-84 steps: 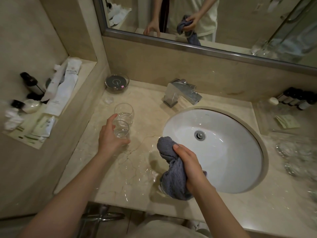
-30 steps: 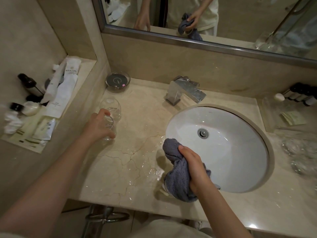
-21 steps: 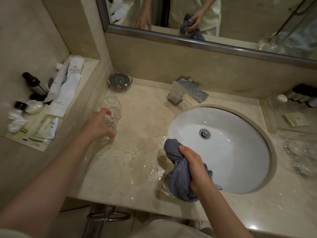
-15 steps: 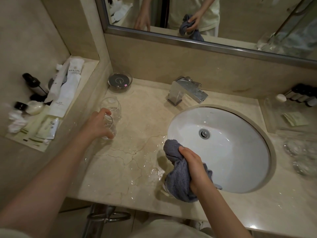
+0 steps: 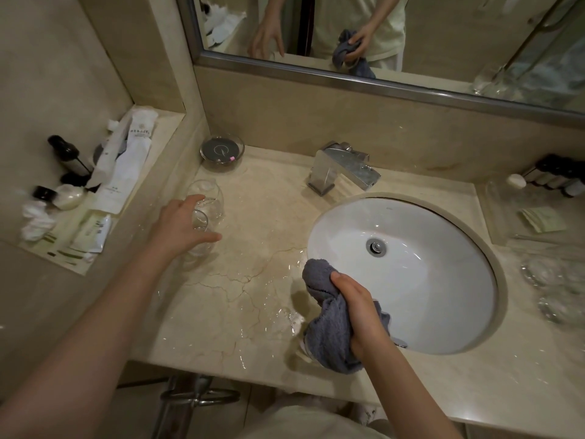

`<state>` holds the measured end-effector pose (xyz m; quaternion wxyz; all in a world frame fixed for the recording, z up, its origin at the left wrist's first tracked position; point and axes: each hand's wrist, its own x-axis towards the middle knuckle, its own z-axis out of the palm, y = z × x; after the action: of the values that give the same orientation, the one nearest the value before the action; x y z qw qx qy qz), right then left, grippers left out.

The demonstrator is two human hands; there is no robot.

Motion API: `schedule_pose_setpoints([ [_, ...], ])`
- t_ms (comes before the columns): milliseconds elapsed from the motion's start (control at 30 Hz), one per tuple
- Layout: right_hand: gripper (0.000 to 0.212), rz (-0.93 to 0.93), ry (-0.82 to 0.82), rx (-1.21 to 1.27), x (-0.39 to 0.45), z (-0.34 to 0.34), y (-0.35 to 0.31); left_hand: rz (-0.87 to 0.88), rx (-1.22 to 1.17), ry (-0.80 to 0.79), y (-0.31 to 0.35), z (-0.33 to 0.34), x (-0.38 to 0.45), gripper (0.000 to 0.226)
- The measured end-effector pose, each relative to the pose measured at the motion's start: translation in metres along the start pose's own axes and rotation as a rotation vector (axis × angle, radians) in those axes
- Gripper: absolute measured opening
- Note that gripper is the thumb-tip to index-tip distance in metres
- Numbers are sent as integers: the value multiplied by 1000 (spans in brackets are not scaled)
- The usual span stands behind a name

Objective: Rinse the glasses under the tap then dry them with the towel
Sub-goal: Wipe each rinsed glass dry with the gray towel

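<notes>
While the grey towel (image 5: 335, 327) is kept bunched in the right hand (image 5: 357, 308) at about six o'clock, over the near rim of the sink (image 5: 443, 312), the left hand (image 5: 180, 229) is spread loosely over the nearer glass (image 5: 199, 232) at about nine o'clock on the bench (image 5: 259, 217). Its fingers (image 5: 205, 238) are extended and relaxed, laid above the glass and not closed round it; whether they touch the glass cannot be told. A second glass (image 5: 205, 198) is seen just behind the first, toward ten o'clock, upright beside the wall ledge. The fingers of the right hand are curled tightly round the towel. Water is pooled on the bench between the hands, and the tap (image 5: 345, 167) at twelve o'clock is seen with no water running. The step in hand is judged to be the setting down of a glass after drying. Next, further glasses, seemingly those blurred at three o'clock, would need to be rinsed and wiped.
</notes>
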<state>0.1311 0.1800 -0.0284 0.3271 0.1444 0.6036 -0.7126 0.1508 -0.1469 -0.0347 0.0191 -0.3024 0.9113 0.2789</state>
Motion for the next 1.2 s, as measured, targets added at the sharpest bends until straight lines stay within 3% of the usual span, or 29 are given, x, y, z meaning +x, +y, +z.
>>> schedule_pose_setpoints([
  [200, 21, -39, 60, 110, -5, -24, -6, 188, -125, 74, 68, 1, -17, 64],
  [333, 24, -43, 164, 234, -17, -54, -11, 321, -178, -25, 133, 29, -26, 49],
  [467, 50, -31, 279, 383, -37, -97, -13, 444, -191, -160, 203, 73, -43, 46],
  [600, 33, -39, 385, 492, -50, -152, -10, 557, -177, -315, 268, 121, -67, 45],
  [833, 33, -77, 520, 728, -77, -245, -6, 724, -75, -548, 384, 212, -125, 46],
  [1000, 34, -15, 600, 801, -82, -296, 0, 742, -61, -676, 450, 276, -161, 53],
  [1200, 36, 48, 626, 731, -77, -337, 5, 610, -80, -626, 502, 330, -170, 66],
])
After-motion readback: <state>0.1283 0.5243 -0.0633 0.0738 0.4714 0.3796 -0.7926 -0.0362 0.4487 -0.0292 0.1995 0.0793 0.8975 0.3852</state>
